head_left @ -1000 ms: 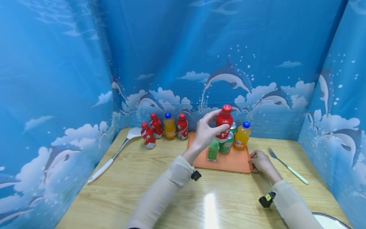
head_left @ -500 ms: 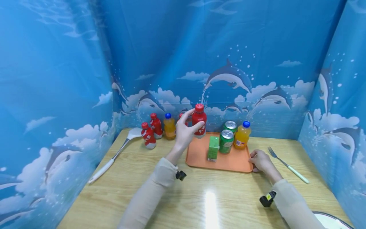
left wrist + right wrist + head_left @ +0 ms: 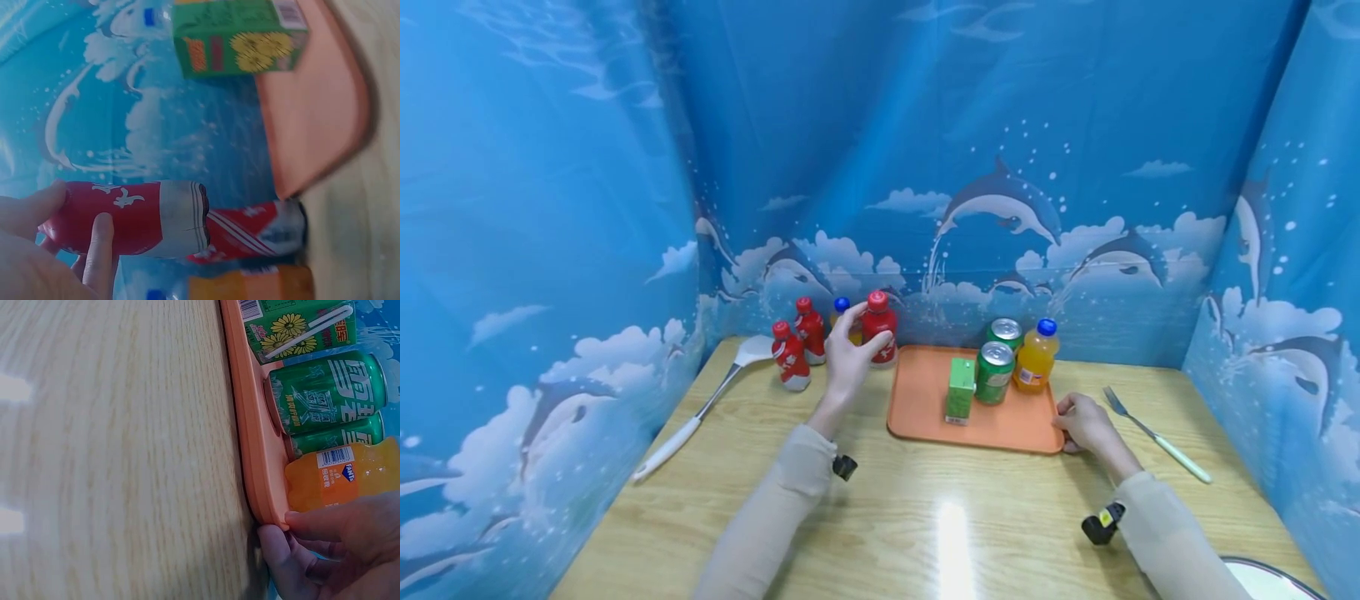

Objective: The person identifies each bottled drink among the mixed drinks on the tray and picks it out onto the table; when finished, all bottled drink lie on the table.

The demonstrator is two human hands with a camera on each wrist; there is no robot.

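Note:
My left hand (image 3: 846,357) grips a red bottle (image 3: 878,323) with a white base, left of the orange tray (image 3: 917,408). In the left wrist view another red bottle (image 3: 244,230) stands behind the held one, partly covered by it. My right hand (image 3: 1086,423) pinches the tray's near right corner between thumb and fingers. On the tray stand a green drink carton (image 3: 959,390), two green cans, the nearer can (image 3: 994,373) in front of the other can (image 3: 1006,331), and an orange soda bottle (image 3: 1036,357) with a blue cap.
Two red bottles, a nearer one (image 3: 790,358) and a farther one (image 3: 809,332), stand at the back left. My left hand partly hides an orange soda bottle (image 3: 841,307). A white-headed spatula (image 3: 718,392) lies left, a fork (image 3: 1153,433) right. A plate (image 3: 1262,579) shows bottom right.
My left hand has carried the red bottle leftward from above the tray, then lower, to the spot before the other red bottle. The right hand stays at the tray corner.

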